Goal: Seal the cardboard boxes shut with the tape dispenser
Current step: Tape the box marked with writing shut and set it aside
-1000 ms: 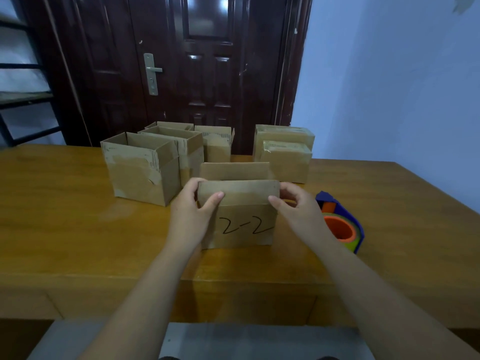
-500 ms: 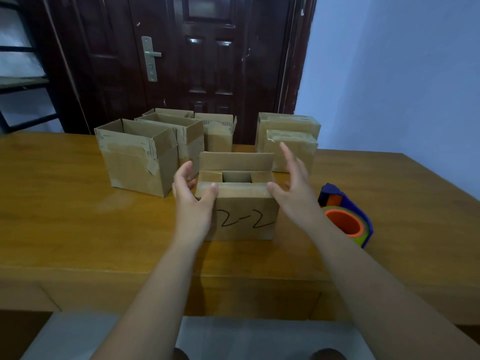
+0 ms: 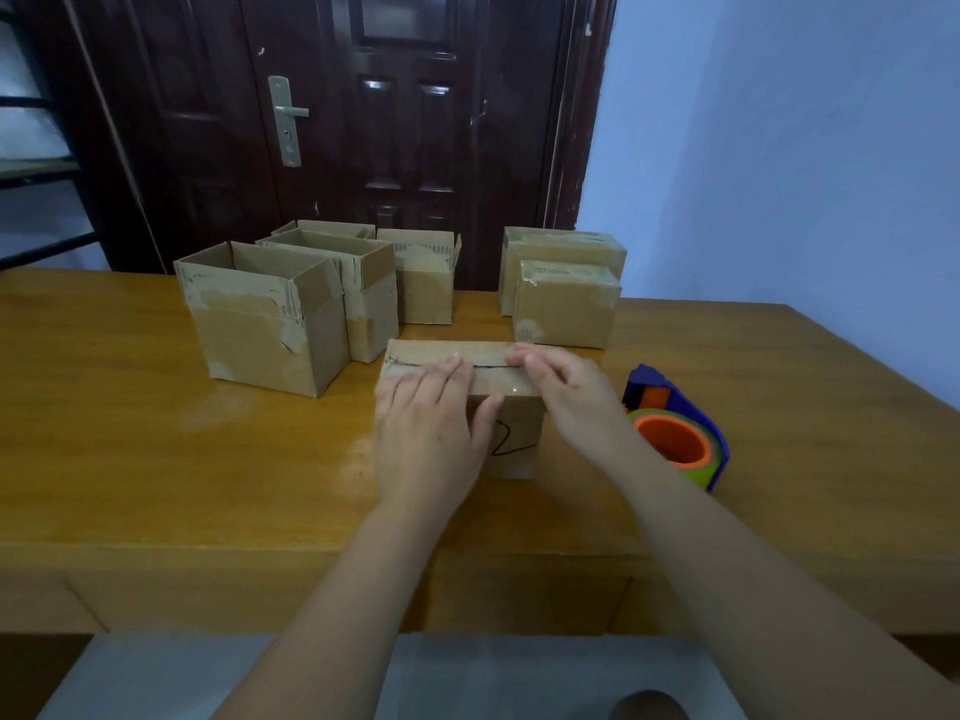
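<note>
Pressing the top flaps of the marked box (image 3: pixel 514 446) flat, the person is working on the closing step that comes before taping. The left hand (image 3: pixel 426 423) is lying spread on the lid with straight fingers. The right hand (image 3: pixel 566 392) is resting relaxed fingers on the lid's right end. Neither is gripping anything. The tape dispenser (image 3: pixel 675 433) is sitting untouched just right of this box. Next, I judge, one hand is going to be pinning the seam while the right fetches the dispenser.
</note>
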Tool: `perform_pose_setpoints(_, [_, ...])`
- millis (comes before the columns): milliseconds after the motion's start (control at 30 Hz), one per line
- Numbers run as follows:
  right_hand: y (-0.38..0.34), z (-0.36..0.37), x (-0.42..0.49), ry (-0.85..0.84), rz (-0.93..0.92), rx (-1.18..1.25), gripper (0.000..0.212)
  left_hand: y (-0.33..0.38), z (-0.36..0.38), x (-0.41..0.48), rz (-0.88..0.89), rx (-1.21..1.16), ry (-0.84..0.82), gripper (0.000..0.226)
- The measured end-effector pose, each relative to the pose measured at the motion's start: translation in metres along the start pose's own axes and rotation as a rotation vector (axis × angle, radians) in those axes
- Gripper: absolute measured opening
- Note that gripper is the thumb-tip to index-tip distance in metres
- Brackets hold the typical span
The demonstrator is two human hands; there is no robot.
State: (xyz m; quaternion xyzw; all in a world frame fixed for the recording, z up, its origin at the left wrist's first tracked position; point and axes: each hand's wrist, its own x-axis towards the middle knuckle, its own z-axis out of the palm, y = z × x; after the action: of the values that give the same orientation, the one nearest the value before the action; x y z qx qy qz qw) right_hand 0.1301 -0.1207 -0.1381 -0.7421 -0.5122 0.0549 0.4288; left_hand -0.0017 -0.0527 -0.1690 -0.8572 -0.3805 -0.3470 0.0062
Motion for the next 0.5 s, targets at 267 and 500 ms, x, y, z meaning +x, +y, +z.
perform_pose_setpoints(267, [0.052, -0.088, 0.009, -0.123, 0.597, -0.501, 0.069, -0.002, 0.004, 0.0, 0.007, 0.0, 0.032, 0.054])
perform_pose_setpoints(500, [0.088, -0.094, -0.002, -0.223, 0.73, -0.482, 0.022, -0.004, 0.003, -0.001, 0.023, -0.001, 0.03, 0.056])
